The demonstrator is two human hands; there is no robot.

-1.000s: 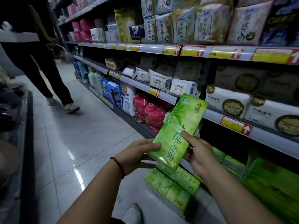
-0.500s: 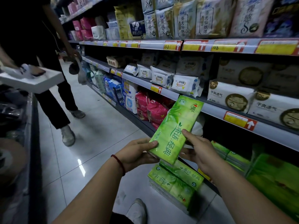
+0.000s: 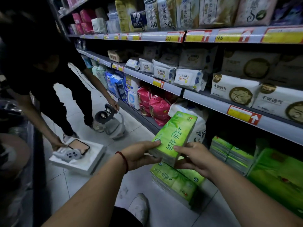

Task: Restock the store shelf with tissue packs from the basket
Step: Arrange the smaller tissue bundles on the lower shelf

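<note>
I hold a green tissue pack in both hands, tilted, in front of the bottom shelf. My left hand grips its lower left end and my right hand grips its lower right side from beneath. Under it, on the floor, lies a stack of the same green tissue packs. More green packs sit in the dark bottom shelf bay to the right. No basket shows.
A person in black bends in the aisle at left, holding a white tray with a controller and carrying a headset. Shelves of wipes and packs rise at right. My white shoe rests on the tile.
The green pack has dipped slightly lower and flatter in my hands. The person in black has bent down, lowering the white tray toward the floor and stepping closer.
</note>
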